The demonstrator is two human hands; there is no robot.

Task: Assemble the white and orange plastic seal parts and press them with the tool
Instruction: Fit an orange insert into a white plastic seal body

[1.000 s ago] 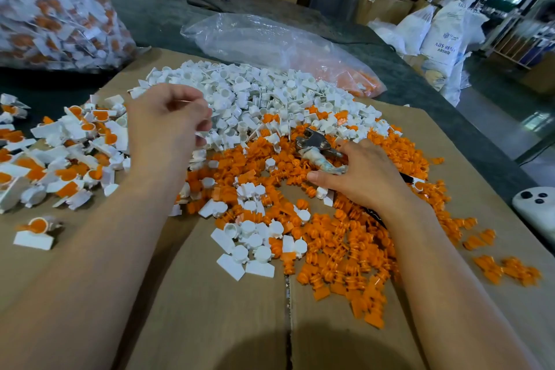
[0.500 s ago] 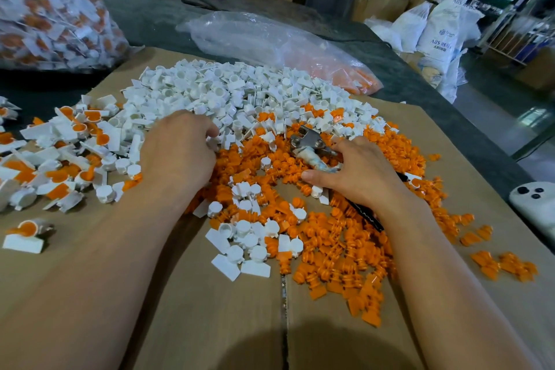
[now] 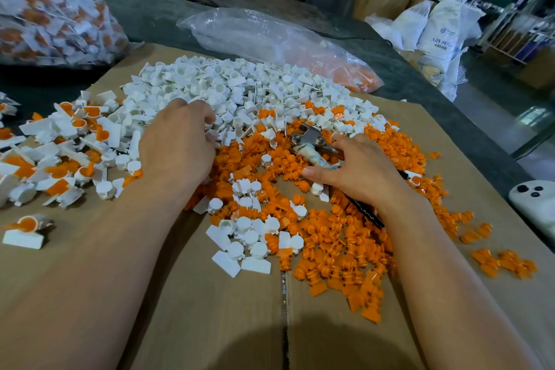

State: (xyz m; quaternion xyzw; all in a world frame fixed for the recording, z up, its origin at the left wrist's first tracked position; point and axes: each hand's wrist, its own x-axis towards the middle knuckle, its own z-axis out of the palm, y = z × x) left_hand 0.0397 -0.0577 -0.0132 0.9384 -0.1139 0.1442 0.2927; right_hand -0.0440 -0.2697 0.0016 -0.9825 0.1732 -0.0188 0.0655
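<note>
A heap of white seal parts (image 3: 240,90) covers the far side of the cardboard sheet (image 3: 210,309), and orange parts (image 3: 330,234) spread across its middle and right. Assembled white-and-orange seals (image 3: 60,141) lie at the left. My left hand (image 3: 177,147) rests palm down at the near edge of the white heap. Its fingers curl into the pieces and the fingertips are hidden. My right hand (image 3: 363,171) grips the handles of the metal pressing tool (image 3: 307,138), which lies on the orange parts with its head pointing away from me.
A large clear bag of assembled seals (image 3: 51,3) stands at the far left. Behind the heap lies a slack plastic bag (image 3: 270,36) holding a few orange parts. A white device (image 3: 534,198) sits at the right edge. One assembled seal (image 3: 25,231) lies alone near left.
My left hand has dropped from above the assembled seals and moved right, into the edge of the white heap. My right hand and the tool have stayed where they were.
</note>
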